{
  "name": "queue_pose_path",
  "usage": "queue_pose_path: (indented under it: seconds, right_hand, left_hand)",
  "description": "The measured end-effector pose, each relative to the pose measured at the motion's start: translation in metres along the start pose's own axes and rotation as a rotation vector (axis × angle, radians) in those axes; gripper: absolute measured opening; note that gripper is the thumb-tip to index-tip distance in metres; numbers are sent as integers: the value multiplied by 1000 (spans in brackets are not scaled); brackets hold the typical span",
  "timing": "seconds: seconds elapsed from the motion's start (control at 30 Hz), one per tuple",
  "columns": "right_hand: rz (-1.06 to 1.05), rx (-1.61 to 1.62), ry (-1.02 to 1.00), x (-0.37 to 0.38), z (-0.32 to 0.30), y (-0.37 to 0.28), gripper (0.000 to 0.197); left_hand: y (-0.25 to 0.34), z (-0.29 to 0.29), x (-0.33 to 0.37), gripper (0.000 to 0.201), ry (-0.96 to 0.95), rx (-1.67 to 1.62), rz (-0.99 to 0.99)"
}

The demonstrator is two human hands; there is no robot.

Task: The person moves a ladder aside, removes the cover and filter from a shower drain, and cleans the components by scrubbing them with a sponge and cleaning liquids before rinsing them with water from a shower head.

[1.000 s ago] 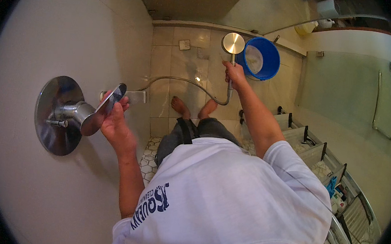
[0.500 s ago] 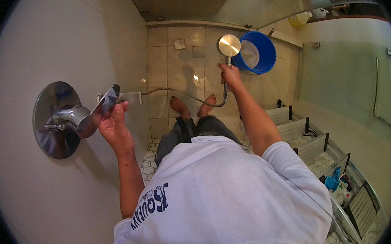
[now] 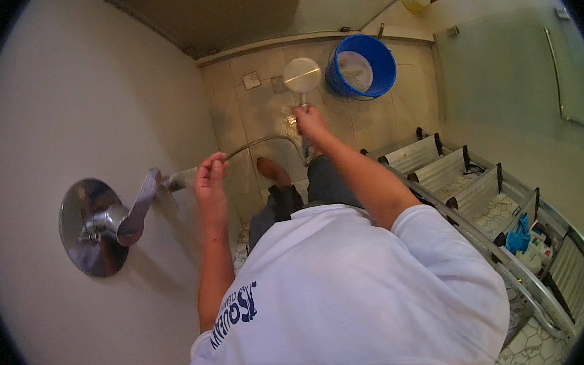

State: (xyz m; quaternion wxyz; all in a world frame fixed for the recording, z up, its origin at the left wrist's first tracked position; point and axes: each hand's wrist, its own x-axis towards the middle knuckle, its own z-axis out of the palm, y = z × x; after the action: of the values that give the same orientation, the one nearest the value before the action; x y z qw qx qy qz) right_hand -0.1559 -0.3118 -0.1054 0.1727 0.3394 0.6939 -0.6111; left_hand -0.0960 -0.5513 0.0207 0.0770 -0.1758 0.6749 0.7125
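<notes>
My right hand (image 3: 312, 126) is wrapped round the handle of a handheld shower head (image 3: 302, 75). Its round metal back faces up, over the tiles just left of a blue bucket (image 3: 383, 66). From the lower end of the handle, a flexible metal hose (image 3: 261, 141) curves left toward the wall. My left hand (image 3: 211, 183) is raised by the wall end of that hose, fingers loosely curled and slightly blurred. Nothing shows in its grasp; whether it touches the hose I cannot tell. Beside it, apart from the fingers, a chrome mixer lever (image 3: 140, 208) juts from its round wall plate (image 3: 87, 252).
A metal ladder (image 3: 455, 195) lies along my right side, with a blue item and bottles (image 3: 530, 249) among its rungs. Beyond it is a frosted glass panel (image 3: 499, 82) with a bar handle. The floor tiles (image 3: 407, 116) look wet. My bare foot (image 3: 272, 170) shows below.
My left hand has left the mixer lever and moved right, toward the hose. The shower head has shifted left, away from the bucket's rim. The whole view has tilted.
</notes>
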Motion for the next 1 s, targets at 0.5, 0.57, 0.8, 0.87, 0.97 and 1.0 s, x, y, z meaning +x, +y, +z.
queue_pose_path:
  seconds: [0.5,0.57,0.8,0.87,0.97,1.0]
  right_hand:
    - [-182,-172,-563,12,3,-3,47]
    - [-70,-185,-656,28,-9,-5,46]
    - [-112,-349,-762,60,-30,18,47]
    - [-125,-419,-737,76,-45,38,43]
    - [25,-474,-738,106,-74,85,37]
    - [-3,-526,-682,114,-95,89,33]
  left_hand:
    - [-93,143,104,43,-201,84,-510]
    - [-99,153,111,37,-162,131,-520]
    - [-130,180,118,23,-30,139,-461]
    - [-136,184,127,23,11,244,-462]
    - [-147,179,140,22,-17,201,-405]
    - [-149,180,141,22,-7,200,-414]
